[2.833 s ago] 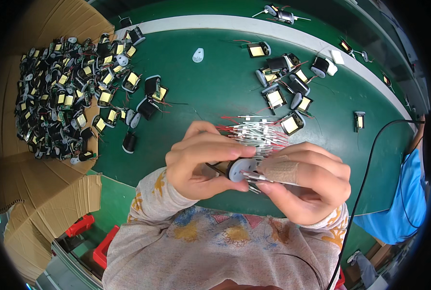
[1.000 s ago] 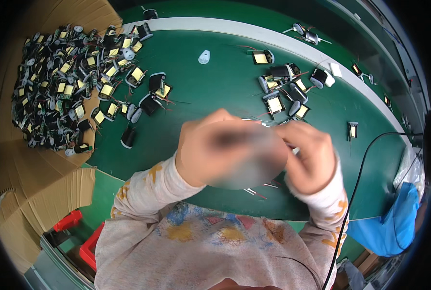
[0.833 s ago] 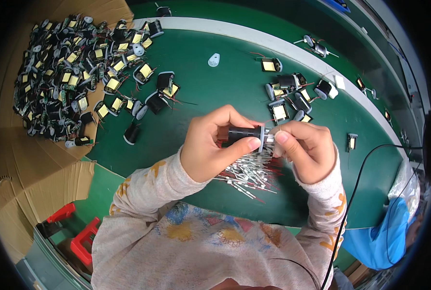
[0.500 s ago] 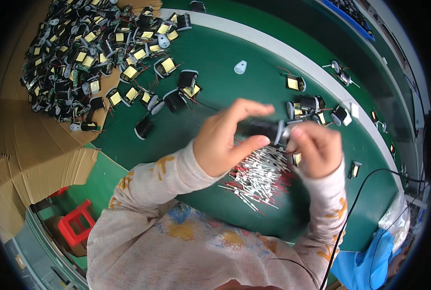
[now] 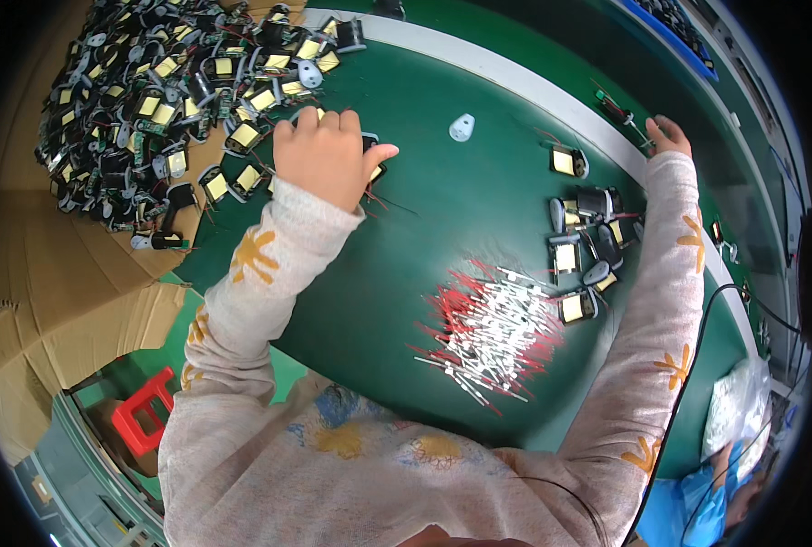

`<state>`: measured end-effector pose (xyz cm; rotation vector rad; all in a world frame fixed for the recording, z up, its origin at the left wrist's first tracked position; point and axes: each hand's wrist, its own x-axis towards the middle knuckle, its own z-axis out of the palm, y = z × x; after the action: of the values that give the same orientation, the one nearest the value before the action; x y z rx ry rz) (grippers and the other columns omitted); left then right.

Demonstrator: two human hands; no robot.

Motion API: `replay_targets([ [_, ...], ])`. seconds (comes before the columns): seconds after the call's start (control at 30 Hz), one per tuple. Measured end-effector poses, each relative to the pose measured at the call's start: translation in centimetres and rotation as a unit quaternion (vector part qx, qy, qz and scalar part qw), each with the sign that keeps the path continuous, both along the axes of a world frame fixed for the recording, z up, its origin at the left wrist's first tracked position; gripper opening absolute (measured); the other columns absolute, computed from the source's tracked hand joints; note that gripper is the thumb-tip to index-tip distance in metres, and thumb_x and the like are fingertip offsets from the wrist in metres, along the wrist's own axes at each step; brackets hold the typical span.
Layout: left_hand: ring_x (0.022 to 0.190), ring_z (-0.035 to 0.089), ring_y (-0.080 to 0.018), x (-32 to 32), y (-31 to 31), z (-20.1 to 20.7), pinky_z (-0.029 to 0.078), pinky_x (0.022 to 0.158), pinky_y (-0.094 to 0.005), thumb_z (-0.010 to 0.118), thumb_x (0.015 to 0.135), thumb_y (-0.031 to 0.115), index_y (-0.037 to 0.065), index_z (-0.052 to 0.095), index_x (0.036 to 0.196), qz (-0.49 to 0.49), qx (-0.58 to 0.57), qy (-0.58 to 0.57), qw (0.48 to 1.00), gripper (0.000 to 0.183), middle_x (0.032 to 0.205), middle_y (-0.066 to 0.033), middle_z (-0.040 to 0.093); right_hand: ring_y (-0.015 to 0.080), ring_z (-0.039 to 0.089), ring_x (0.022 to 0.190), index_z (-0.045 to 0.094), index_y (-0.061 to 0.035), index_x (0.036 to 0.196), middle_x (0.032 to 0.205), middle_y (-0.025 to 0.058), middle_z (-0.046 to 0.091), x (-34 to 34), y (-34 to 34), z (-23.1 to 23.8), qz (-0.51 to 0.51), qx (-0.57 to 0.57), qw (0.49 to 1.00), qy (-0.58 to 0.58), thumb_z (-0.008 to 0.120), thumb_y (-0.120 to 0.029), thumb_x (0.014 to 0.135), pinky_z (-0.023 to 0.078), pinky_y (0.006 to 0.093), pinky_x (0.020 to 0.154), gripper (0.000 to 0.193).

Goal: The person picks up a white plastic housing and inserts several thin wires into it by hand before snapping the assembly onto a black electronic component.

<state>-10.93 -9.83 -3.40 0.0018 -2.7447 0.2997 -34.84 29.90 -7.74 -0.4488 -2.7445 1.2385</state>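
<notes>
At the upper left of the table, my left hand (image 5: 326, 162) is over a few black units with yellow pads, palm down and thumb spread. Its fingertips are hidden, and part of one black unit (image 5: 370, 143) shows by the thumb. My right arm stretches to the far right, past the pale curved rail. There my right hand (image 5: 669, 137) has its fingers bent around something pale and small, mostly hidden. Just beside it lies a unit with a green circuit board (image 5: 614, 108). Between my arms is a heap of red and white wire pieces (image 5: 493, 333).
Many similar units fill a cardboard box (image 5: 105, 260) at left. A grey teardrop-shaped piece (image 5: 462, 128) lies alone, and several units (image 5: 566, 258) cluster at right. A black cable (image 5: 688, 365) runs along my right arm. Another person's hand (image 5: 721, 460) is near a plastic bag (image 5: 736, 410).
My hands were together mid-table around a black unit with a grey end. Now they are apart: left toward the pile, right past the rail. The black unit is no longer visible between them.
</notes>
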Motion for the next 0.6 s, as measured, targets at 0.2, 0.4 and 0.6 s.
replay_targets([
  [0.2, 0.079, 0.060, -0.0227, 0.3, -0.5, -0.4, 0.046, 0.066, -0.0368, 0.076, 0.066, 0.035, 0.010, 0.063, 0.090, -0.014, 0.045, -0.070, 0.996, 0.036, 0.078, -0.0055, 0.064, 0.0208, 0.059, 0.084, 0.064, -0.0144, 0.109, 0.101, 0.0074, 0.065, 13.2, -5.7, 6.9, 0.204, 0.104, 0.942, 0.247, 0.069, -0.017, 0.077, 0.048, 0.0310, 0.075, 0.032],
  [0.4, 0.085, 0.058, -0.0284, 1.4, 3.7, 2.4, 0.047, 0.076, -0.0358, 0.077, 0.064, 0.017, 0.009, 0.060, 0.103, -0.257, 0.342, 0.025, 0.903, 0.044, 0.090, -0.0089, 0.064, 0.0301, 0.057, 0.081, 0.062, -0.0057, 0.089, 0.080, 0.0113, 0.062, 26.7, -9.4, 7.4, 0.451, 0.102, 0.885, 0.059, 0.067, -0.004, 0.070, 0.046, 0.0380, 0.071, 0.020],
  [0.6, 0.079, 0.057, -0.0159, 4.1, 7.1, 3.1, 0.045, 0.071, -0.0298, 0.083, 0.057, 0.013, 0.008, 0.062, 0.098, -0.265, 0.544, -0.079, 0.792, 0.047, 0.085, -0.0018, 0.061, 0.0294, 0.058, 0.080, 0.059, -0.0080, 0.093, 0.076, 0.0099, 0.060, 27.7, -10.3, 5.1, 0.416, 0.172, 0.891, 0.062, 0.067, -0.005, 0.069, 0.048, 0.0381, 0.070, 0.026],
])
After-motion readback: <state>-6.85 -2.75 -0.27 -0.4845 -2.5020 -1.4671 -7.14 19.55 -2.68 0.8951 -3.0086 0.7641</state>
